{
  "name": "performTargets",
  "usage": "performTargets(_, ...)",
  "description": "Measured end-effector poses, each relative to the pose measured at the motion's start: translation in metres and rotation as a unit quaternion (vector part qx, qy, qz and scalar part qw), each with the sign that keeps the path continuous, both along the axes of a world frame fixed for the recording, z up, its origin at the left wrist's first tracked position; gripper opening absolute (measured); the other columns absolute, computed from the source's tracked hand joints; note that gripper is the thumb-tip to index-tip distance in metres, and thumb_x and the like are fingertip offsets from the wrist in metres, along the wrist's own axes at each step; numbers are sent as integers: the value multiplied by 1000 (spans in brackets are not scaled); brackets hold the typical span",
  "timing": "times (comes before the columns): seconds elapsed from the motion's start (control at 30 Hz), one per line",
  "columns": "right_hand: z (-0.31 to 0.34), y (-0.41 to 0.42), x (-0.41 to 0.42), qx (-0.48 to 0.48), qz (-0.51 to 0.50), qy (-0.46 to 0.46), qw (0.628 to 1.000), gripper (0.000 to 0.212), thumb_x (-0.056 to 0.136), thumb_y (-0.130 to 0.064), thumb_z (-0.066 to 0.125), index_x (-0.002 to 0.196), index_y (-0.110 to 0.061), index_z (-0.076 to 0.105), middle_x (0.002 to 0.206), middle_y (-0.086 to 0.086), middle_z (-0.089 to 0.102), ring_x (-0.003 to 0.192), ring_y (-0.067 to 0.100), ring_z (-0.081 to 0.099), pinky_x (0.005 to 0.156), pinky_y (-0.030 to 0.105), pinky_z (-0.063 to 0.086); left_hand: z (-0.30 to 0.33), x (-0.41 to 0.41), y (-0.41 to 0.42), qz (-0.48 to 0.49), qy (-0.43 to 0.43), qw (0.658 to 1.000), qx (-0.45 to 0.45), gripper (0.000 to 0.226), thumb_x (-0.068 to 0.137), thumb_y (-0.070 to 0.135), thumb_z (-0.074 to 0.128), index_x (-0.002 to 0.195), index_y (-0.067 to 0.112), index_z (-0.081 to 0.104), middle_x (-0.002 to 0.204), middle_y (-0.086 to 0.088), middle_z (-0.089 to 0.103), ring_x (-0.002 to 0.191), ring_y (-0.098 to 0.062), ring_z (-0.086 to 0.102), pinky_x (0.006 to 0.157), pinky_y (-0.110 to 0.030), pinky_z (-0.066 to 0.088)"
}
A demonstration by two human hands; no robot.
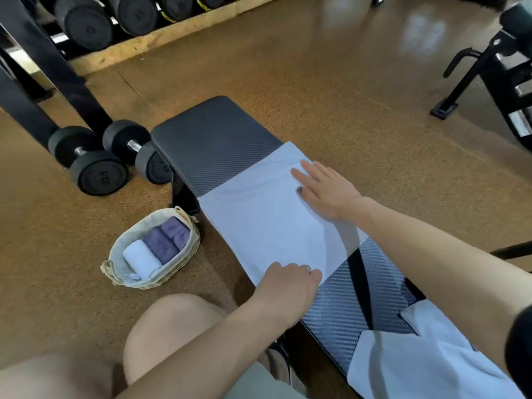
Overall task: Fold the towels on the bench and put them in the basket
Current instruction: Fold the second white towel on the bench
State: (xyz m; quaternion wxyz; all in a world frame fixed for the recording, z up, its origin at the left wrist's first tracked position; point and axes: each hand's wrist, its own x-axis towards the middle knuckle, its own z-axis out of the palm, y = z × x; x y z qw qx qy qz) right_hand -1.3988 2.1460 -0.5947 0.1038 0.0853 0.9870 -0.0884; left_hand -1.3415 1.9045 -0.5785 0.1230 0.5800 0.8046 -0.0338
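A pale blue-white towel (260, 214) lies spread flat across the black padded bench (213, 139). My right hand (325, 188) rests palm down, fingers spread, on the towel's far right part. My left hand (288, 286) is curled over the towel's near corner at the bench's left edge; whether it pinches the cloth is unclear. More white towels (414, 361) lie crumpled on the bench's near end, under my right arm. A woven basket (115, 254) stands on the floor left of the bench, holding one white (141, 257) and two purple rolled towels (167, 240).
Two black dumbbells (95, 165) lie on the brown floor left of the bench's far end, beside a dark rack leg (57, 67). A dumbbell rack (121, 15) runs along the back left. Another machine (489, 73) stands at the right. My bare knees (167, 326) are at the bottom left.
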Motion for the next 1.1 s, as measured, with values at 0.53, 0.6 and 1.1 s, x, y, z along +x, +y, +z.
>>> performTargets(0.53, -7, -33, -82, 4, 2, 55, 998, 59, 105, -52, 12, 161, -34, 9, 170, 2, 1, 156, 21, -4, 126, 43, 2, 12, -11, 0, -5, -96, 993, -72, 25, 104, 26, 49, 126, 15, 43, 113, -5, 53, 95, -27, 52, 71, -37, 24)
performTargets(0.6, -2, -36, -83, -1, -18, 68, 998, 60, 105, -50, 14, 162, -29, 9, 169, 7, 1, 156, 23, -3, 126, 42, 3, 28, -19, 1, 16, -181, 980, -77, 27, 106, 36, 42, 122, 15, 46, 114, -7, 56, 101, -29, 53, 75, -38, 29)
performTargets(1.1, -4, -16, -44, -56, -96, 54, 992, 60, 104, -54, 20, 160, -35, 13, 167, -1, 15, 151, 23, 21, 119, 43, 28, -21, -167, -35, 233, -34, 972, 1, 102, 84, 87, 22, 159, 31, -18, 164, -2, -32, 152, -23, -24, 125, -42, -9)
